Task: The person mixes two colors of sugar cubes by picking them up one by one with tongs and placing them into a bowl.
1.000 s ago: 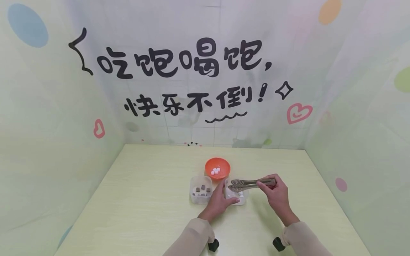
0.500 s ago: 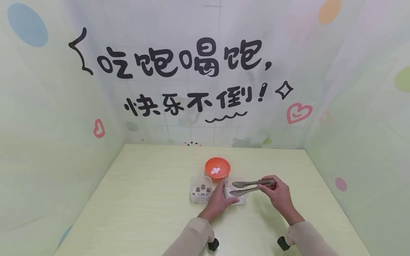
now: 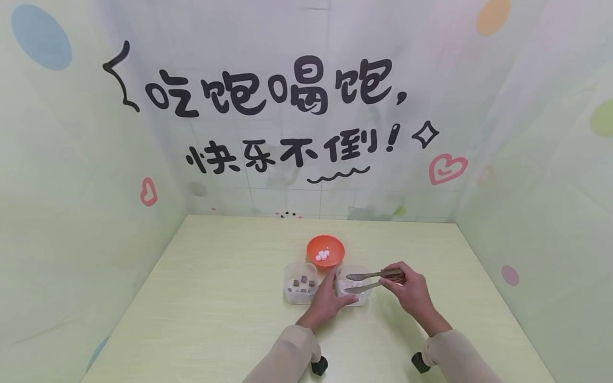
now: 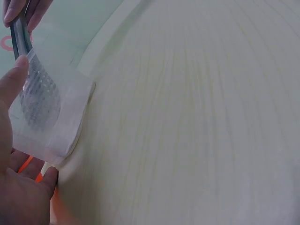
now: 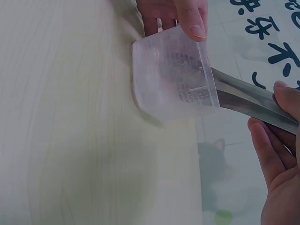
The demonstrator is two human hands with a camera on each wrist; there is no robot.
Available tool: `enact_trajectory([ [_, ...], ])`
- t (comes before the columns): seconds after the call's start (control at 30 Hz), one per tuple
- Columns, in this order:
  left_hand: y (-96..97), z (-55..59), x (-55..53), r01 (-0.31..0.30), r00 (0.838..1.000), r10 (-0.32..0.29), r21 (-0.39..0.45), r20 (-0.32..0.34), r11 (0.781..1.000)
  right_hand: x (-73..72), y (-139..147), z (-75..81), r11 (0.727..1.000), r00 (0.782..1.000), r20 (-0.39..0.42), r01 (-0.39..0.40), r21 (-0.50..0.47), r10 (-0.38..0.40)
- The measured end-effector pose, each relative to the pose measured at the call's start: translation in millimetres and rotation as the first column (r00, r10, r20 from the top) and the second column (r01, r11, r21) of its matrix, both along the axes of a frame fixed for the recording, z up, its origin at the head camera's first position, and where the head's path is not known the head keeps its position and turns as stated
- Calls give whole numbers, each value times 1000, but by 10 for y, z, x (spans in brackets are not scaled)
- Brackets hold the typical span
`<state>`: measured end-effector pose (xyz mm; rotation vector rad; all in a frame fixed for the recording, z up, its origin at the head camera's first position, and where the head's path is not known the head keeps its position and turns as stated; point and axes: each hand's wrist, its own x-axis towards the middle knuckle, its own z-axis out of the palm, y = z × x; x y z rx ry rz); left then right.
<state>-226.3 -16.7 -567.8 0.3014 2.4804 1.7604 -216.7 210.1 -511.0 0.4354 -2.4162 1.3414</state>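
My left hand (image 3: pixel 327 301) grips a translucent plastic container (image 3: pixel 362 300) by its side, thumb near the front rim and fingers on its left wall. My right hand (image 3: pixel 411 290) holds metal tongs (image 3: pixel 371 276) with perforated tips. In the right wrist view the tongs (image 5: pixel 253 101) reach over the rim, with their tips inside the container (image 5: pixel 154 75). In the left wrist view one perforated tip (image 4: pixel 41 101) shows through the wall. The head view gives a whitish patch in the container; whether the tips hold anything, I cannot tell.
Left of my left hand stands a second translucent container (image 3: pixel 290 298) with several small brown cubes (image 3: pixel 304 280). Behind both containers is an orange bowl (image 3: pixel 325 240) holding several small white pieces (image 3: pixel 322 256). Everything stands on a pale wooden table (image 3: pixel 215 298), with printed cloth walls around it.
The tongs' tips have spread apart and come down into the container. My right hand shifted slightly right, then back left. My left hand and the container have stayed in place.
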Motion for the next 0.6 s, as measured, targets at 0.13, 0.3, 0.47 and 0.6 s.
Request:
enact_trajectory([
  [0.13, 4, -4, 1, -4, 1000, 4, 2, 2, 1000, -6, -27, 4, 999, 999, -41, 21, 35, -19],
  [0.3, 0, -9, 1, -12, 1000, 12, 6, 5, 1000, -17, -63, 19, 996, 997, -68, 37, 83, -32],
  [0.47, 6, 6, 3, -15, 1000, 15, -9, 15, 1000, -12, -100, 22, 989, 998, -51, 41, 142, -34],
  [0.6, 8, 8, 4, -13, 1000, 13, -12, 10, 1000, -3, -126, 7, 986, 998, -48, 48, 157, -41],
])
